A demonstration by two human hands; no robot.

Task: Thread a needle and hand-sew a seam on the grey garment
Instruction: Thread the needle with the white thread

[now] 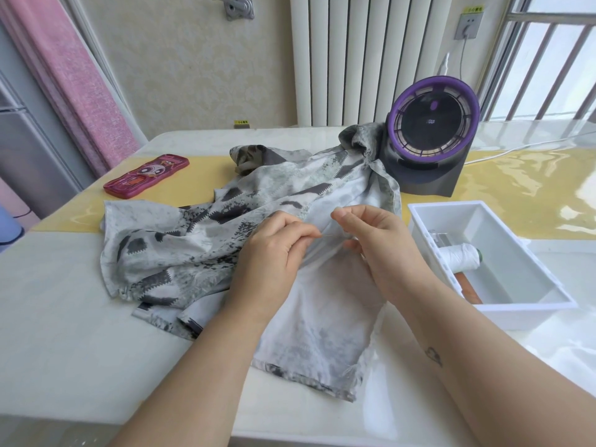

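The grey patterned garment (200,250) lies spread and crumpled across the middle of the table. My left hand (274,253) rests on it and pinches the fabric at a fold. A thin needle (332,236) runs between my two hands. My right hand (377,240) pinches the fabric and the needle's right end, fingers curled. A spool of white thread (458,257) lies in the white box (522,301) to the right. I cannot make out any thread on the needle.
A purple and black round device (432,124) stands behind the garment at the back right, its cable running to a wall socket. A red phone case (146,176) lies at the back left. An orange object (471,290) lies in the white box.
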